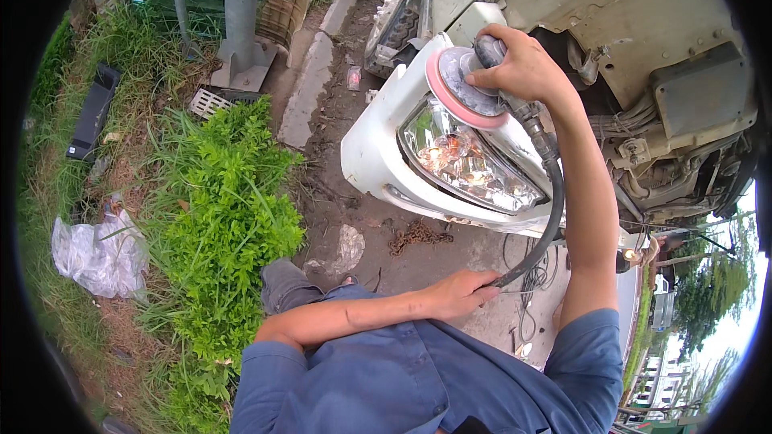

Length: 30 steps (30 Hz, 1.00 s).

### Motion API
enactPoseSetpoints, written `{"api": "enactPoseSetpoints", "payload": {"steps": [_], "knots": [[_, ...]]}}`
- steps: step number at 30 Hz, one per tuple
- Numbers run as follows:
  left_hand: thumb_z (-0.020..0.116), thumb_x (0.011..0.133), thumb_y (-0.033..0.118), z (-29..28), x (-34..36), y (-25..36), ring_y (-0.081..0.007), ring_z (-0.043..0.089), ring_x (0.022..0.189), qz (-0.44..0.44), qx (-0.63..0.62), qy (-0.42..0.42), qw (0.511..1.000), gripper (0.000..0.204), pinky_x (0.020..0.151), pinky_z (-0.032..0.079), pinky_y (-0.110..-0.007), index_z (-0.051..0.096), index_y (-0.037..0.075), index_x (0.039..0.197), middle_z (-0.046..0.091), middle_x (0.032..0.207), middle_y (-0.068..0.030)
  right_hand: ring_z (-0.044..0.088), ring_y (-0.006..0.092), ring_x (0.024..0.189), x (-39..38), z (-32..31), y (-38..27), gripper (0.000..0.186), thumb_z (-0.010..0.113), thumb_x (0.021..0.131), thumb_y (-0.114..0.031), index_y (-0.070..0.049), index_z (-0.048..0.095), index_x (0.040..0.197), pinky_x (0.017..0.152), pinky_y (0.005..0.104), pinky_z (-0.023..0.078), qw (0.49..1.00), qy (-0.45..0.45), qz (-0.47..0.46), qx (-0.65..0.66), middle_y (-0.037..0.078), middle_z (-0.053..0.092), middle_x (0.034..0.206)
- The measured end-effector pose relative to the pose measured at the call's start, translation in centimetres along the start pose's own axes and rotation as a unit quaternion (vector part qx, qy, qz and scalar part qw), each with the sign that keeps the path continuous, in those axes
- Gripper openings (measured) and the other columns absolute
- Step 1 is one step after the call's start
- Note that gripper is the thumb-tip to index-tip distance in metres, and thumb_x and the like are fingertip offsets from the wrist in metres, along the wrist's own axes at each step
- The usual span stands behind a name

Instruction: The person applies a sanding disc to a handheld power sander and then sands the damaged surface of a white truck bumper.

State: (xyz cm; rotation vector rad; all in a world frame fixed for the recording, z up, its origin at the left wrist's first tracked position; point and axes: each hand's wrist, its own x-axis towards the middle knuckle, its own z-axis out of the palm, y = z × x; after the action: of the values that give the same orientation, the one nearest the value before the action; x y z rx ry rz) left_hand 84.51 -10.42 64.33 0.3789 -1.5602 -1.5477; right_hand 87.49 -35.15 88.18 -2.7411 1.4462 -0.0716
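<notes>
My right hand [523, 64] grips a round orbital sander [466, 100] with a pink pad and grey body, which sits over the white bumper corner [374, 153] of a truck, just above its chrome headlight [474, 169]. A black hose [547, 217] runs down from the sander's fitting. My left hand [466, 293], low in front of my blue shirt, is closed round the lower part of that hose.
The truck's exposed underside [675, 128] fills the upper right. At left are leafy green plants [217, 193], a grey pole [241, 24], a black plastic piece [92, 108] and crumpled plastic [92, 249]. A rusty chain [414, 237] and cables [535, 289] lie on the pavement.
</notes>
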Motion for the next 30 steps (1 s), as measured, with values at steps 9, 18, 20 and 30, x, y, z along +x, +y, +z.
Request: {"api": "enactPoseSetpoints", "payload": {"steps": [9, 18, 20, 30], "knots": [[0.049, 0.109, 0.027, -8.1, -2.5, 2.7, -0.0123, 0.058, 0.073, -0.03, -0.108, 0.025, 0.993, 0.034, 0.071, 0.049, -0.031, 0.06, 0.004, 0.132, 0.061, 0.078, -0.0034, 0.071, 0.0369, 0.104, 10.1, 2.3, -6.0, 0.079, 0.087, 0.063, -0.03, -0.002, 0.064, 0.133, 0.093, 0.0415, 0.056, 0.993, -0.041, 0.053, -0.101, 0.023, 0.073, 0.113], [0.054, 0.106, 0.033, -8.9, -6.8, 1.7, -0.0387, 0.066, 0.102, -0.038, 0.001, -0.15, 0.988, 0.042, 0.089, 0.05, -0.045, 0.059, 0.001, 0.133, 0.069, 0.105, -0.0227, 0.07, 0.0449, 0.094, -0.3, 3.3, -10.9, 0.046, 0.074, 0.072, -0.01, -0.002, 0.063, 0.116, 0.082, 0.0491, 0.058, 0.969, -0.015, 0.054, -0.239, 0.025, 0.064, 0.106], [0.055, 0.106, 0.034, -9.2, -7.2, 2.3, -0.0435, 0.064, 0.108, -0.058, -0.013, -0.222, 0.973, 0.043, 0.092, 0.049, -0.048, 0.059, 0.0, 0.132, 0.068, 0.111, -0.0259, 0.069, 0.0466, 0.095, -2.0, 2.8, -11.8, 0.046, 0.076, 0.071, -0.009, -0.003, 0.062, 0.114, 0.083, 0.0512, 0.057, 0.97, -0.048, 0.107, -0.211, 0.026, 0.064, 0.105], [0.056, 0.105, 0.025, -9.1, -6.8, 2.2, -0.032, 0.065, 0.084, -0.014, -0.106, -0.058, 0.993, 0.031, 0.08, 0.05, -0.04, 0.065, 0.002, 0.124, 0.068, 0.093, -0.02, 0.067, 0.0434, 0.107, 6.8, 1.8, -9.0, 0.056, 0.084, 0.069, -0.02, -0.001, 0.066, 0.119, 0.093, 0.0472, 0.053, 0.969, -0.021, 0.166, -0.183, 0.026, 0.07, 0.111]]}}
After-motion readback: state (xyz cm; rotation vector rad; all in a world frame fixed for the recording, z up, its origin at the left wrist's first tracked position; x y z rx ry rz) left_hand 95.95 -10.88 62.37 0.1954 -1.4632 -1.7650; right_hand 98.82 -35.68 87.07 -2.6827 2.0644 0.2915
